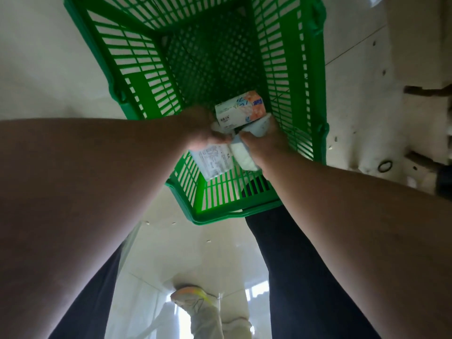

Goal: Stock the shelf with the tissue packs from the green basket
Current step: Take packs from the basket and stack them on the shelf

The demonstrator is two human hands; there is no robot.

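1. A green plastic basket with slotted walls and a perforated floor (291, 77) stands on a pale tiled floor, its floor mostly bare.
2. A white tissue pack with an orange and blue print (241, 110) lies tilted at the basket's near end.
3. A white pack with small printed text (212, 162) is raised above the near wall.
4. A plain white-and-blue soft pack (241, 152) sits just beside it, touching.

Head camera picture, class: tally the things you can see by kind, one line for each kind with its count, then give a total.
Green basket: 1
Tissue packs: 3 visible, one with orange print in the basket, one with printed text in the left hand, one plain white in the right hand
Hands: 2, left hand, right hand
Shoe: 1
Total: 7
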